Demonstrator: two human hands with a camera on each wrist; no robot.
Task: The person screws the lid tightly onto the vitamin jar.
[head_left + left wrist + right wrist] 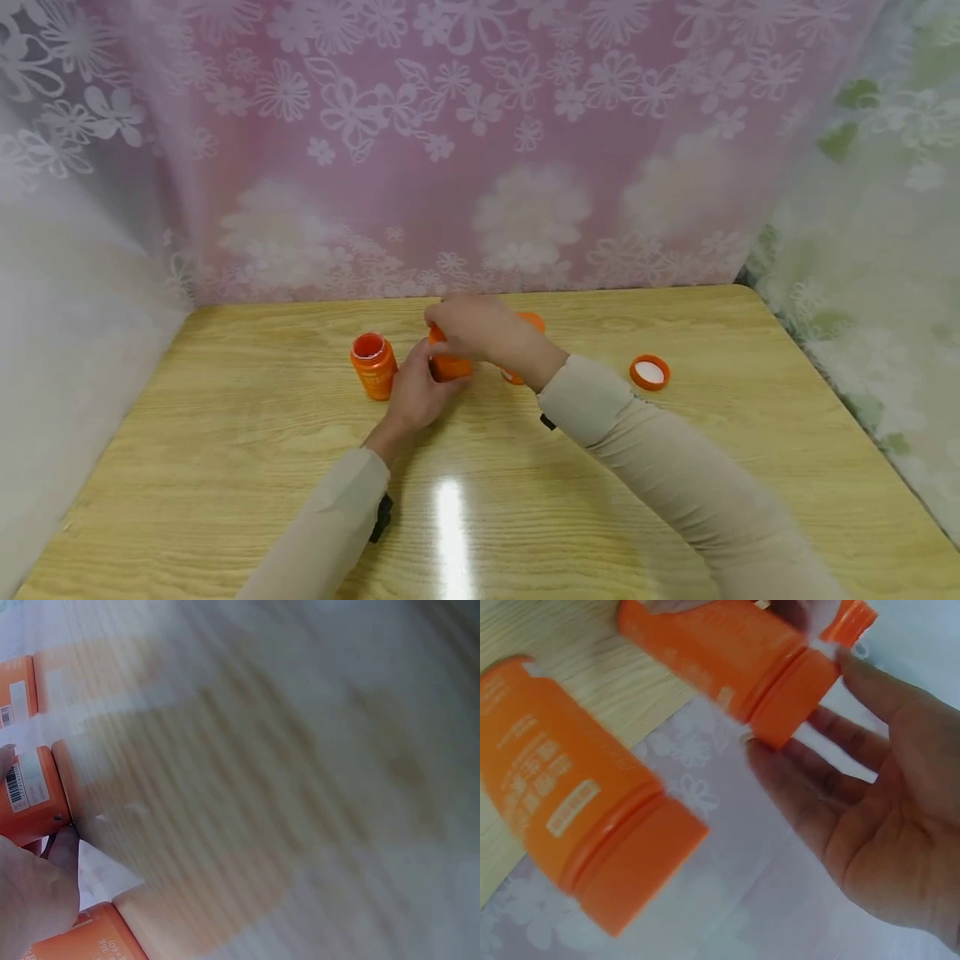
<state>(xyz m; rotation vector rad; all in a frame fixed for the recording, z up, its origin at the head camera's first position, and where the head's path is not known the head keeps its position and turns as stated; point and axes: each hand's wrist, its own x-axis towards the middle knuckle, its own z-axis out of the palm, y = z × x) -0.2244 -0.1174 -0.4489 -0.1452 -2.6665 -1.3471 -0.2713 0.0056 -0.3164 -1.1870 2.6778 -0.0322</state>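
Observation:
My left hand (416, 396) grips an orange plastic bottle (450, 368) low on its body, and the bottle stands upright on the table. Over its top is my right hand (480, 329). In the right wrist view, the right thumb and fingers are curled round the bottle's orange cap (795, 697), which sits on the neck. Just left of the left hand stands an open orange bottle (375, 375), its mouth uncovered. Another orange bottle (562, 772) wears its cap and is partly hidden behind the right hand in the head view.
A loose orange cap (649, 372) lies with its white inside up, right of the bottles. The wooden table (225, 467) ends at a flowered pink curtain (420, 208) behind, with pale curtains at both sides.

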